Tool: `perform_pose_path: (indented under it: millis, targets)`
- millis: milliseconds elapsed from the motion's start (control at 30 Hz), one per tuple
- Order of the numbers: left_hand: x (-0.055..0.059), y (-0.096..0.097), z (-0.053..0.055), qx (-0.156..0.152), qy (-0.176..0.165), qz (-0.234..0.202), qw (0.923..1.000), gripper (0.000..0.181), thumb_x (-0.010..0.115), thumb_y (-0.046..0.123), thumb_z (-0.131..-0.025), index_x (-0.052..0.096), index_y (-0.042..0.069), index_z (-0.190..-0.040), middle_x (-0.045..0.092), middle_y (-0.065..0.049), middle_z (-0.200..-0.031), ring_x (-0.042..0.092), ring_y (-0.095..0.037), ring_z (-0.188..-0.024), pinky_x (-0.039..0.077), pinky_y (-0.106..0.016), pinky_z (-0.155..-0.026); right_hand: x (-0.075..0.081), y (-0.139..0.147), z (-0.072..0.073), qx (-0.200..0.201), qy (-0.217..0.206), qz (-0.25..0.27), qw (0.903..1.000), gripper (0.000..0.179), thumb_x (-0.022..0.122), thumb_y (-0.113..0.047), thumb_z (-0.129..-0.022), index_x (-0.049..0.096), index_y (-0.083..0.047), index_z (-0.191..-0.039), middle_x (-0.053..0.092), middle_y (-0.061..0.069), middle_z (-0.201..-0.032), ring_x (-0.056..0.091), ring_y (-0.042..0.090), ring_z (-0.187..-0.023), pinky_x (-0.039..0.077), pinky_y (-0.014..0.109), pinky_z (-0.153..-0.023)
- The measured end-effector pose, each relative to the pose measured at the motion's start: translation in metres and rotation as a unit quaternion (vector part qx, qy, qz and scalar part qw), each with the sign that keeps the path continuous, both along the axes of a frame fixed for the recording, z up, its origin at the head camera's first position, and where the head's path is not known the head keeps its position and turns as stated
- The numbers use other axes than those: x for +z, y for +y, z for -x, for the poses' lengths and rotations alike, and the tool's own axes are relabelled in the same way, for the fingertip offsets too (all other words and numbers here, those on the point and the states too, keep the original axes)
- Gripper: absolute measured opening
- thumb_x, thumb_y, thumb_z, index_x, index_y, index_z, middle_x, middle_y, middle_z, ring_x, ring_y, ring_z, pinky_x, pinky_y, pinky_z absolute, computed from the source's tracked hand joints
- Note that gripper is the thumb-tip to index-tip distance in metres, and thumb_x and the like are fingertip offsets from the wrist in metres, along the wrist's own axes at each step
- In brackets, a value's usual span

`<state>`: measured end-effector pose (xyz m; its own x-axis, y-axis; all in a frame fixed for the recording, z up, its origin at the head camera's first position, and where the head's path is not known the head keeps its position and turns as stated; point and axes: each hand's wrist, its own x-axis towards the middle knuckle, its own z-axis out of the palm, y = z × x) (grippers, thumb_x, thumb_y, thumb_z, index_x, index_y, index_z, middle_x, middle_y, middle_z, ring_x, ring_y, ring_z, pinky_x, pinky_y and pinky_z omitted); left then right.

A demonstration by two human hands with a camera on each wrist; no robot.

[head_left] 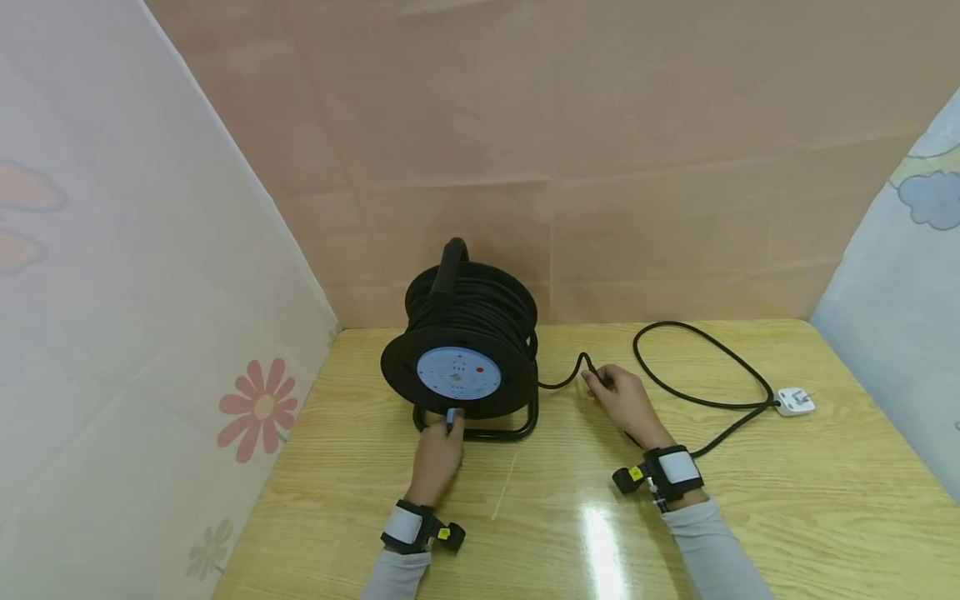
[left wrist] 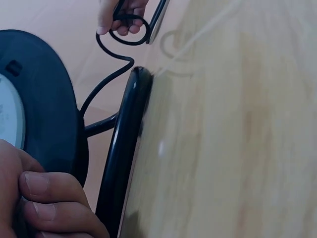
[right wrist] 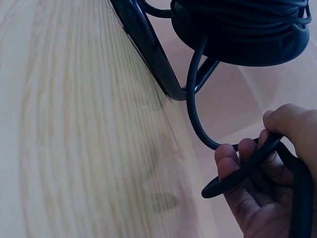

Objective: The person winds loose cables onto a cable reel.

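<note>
A black cable reel (head_left: 510, 342) stands on its tubular metal frame (head_left: 498, 434), its pale socket disc (head_left: 438, 372) facing forward. My left hand (head_left: 437, 461) grips a small winding knob (head_left: 451, 414) with a blue end, at the lower front rim of the reel; in the left wrist view the fingers (left wrist: 62, 191) are curled and hide most of the knob. To the right of the reel, my right hand (head_left: 628, 407) pinches the black cable (right wrist: 194, 94) between thumb and fingers. A loop of that cable bends round the fingers in the right wrist view.
More cable loops across the wooden table (head_left: 337, 475) on the right and ends in a white plug (head_left: 793, 402). Behind the reel rises a tan backdrop (head_left: 675, 192). Patterned panels stand at the left (head_left: 150, 300) and right (head_left: 892, 333) edges.
</note>
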<state>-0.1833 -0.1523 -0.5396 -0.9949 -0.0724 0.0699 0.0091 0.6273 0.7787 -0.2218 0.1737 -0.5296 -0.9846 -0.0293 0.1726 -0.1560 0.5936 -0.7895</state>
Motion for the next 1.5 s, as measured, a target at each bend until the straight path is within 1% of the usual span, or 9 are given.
perform_pose_path:
  millis: [167,367,700,833,1033,1167,1267,1400,1500]
  targets:
    - [0.001,-0.008,0.001,0.014,0.000,-0.006,0.9999,0.056,0.039,0.049,-0.102,0.037,0.018,-0.055,0.034,0.005,-0.048,0.032,-0.011,-0.039,0.023,-0.026,-0.038,-0.002,0.001,0.000,-0.009,0.011,-0.006,0.9999,0.048,0.050,-0.053,-0.096,0.060,-0.006,-0.092,0.064,0.010,-0.082,0.053,0.022,-0.066,0.043,0.035,-0.055]
    - [0.005,-0.017,0.001,0.025,0.010,-0.021,0.9994,0.056,0.038,0.047,-0.103,0.038,0.016,-0.057,0.037,0.003,-0.049,0.034,-0.013,-0.040,0.026,-0.027,-0.039,-0.004,0.002,0.001,-0.019,0.022,-0.020,0.9994,0.046,0.054,-0.053,-0.094,0.055,-0.008,-0.088,0.056,0.007,-0.079,0.049,0.021,-0.066,0.041,0.034,-0.057]
    - [0.015,-0.024,0.001,0.048,0.008,-0.046,0.9978,0.050,0.042,0.041,-0.102,0.044,0.014,-0.060,0.048,0.000,-0.050,0.042,-0.016,-0.040,0.029,-0.028,-0.040,-0.005,0.004,0.000,-0.016,0.013,-0.007,0.9998,0.046,0.062,-0.051,-0.089,0.052,-0.006,-0.091,0.051,0.009,-0.083,0.047,0.023,-0.070,0.040,0.035,-0.059]
    - [0.017,-0.026,0.000,0.061,0.004,-0.064,0.9961,0.051,0.043,0.042,-0.102,0.047,0.013,-0.061,0.048,0.000,-0.050,0.040,-0.015,-0.041,0.028,-0.028,-0.039,-0.003,0.004,0.000,-0.016,0.011,-0.007,0.9998,0.045,0.063,-0.048,-0.089,0.051,-0.005,-0.092,0.051,0.010,-0.085,0.047,0.022,-0.070,0.040,0.034,-0.058]
    - [0.018,-0.030,0.002,0.067,0.002,-0.088,0.9938,0.053,0.041,0.046,-0.102,0.048,0.012,-0.062,0.047,0.001,-0.050,0.038,-0.014,-0.042,0.027,-0.026,-0.039,-0.001,0.005,0.000,-0.023,0.013,-0.004,0.9996,0.045,0.066,-0.047,-0.087,0.052,-0.005,-0.094,0.054,0.010,-0.090,0.049,0.023,-0.073,0.043,0.034,-0.060]
    - [0.021,-0.033,0.002,0.067,0.004,-0.106,0.9921,0.053,0.041,0.046,-0.102,0.047,0.011,-0.063,0.045,0.000,-0.051,0.037,-0.014,-0.042,0.026,-0.026,-0.039,-0.003,0.005,0.000,-0.026,0.024,-0.007,0.9994,0.045,0.064,-0.048,-0.089,0.053,-0.005,-0.096,0.056,0.011,-0.092,0.050,0.023,-0.075,0.044,0.035,-0.061]
    - [0.024,-0.035,0.002,0.067,0.006,-0.116,0.9910,0.053,0.042,0.047,-0.102,0.046,0.011,-0.063,0.043,0.001,-0.050,0.035,-0.014,-0.042,0.025,-0.026,-0.040,-0.005,0.006,0.001,-0.027,0.032,-0.008,0.9991,0.043,0.061,-0.045,-0.092,0.054,-0.003,-0.098,0.056,0.012,-0.093,0.051,0.023,-0.076,0.044,0.036,-0.064]
    - [0.027,-0.036,0.003,0.068,0.009,-0.118,0.9906,0.054,0.041,0.047,-0.101,0.046,0.011,-0.062,0.042,0.002,-0.049,0.033,-0.013,-0.041,0.024,-0.026,-0.040,-0.008,0.006,0.002,-0.029,0.027,0.007,0.9992,0.042,0.053,-0.042,-0.098,0.056,0.000,-0.104,0.060,0.014,-0.099,0.055,0.024,-0.082,0.046,0.037,-0.067]
    - [0.027,-0.038,0.004,0.070,0.011,-0.115,0.9909,0.056,0.041,0.049,-0.101,0.046,0.011,-0.061,0.042,0.002,-0.048,0.033,-0.013,-0.041,0.024,-0.026,-0.040,-0.009,0.006,0.002,-0.033,0.014,0.026,0.9990,0.045,0.048,-0.044,-0.100,0.055,0.000,-0.107,0.061,0.017,-0.102,0.056,0.027,-0.085,0.046,0.039,-0.067]
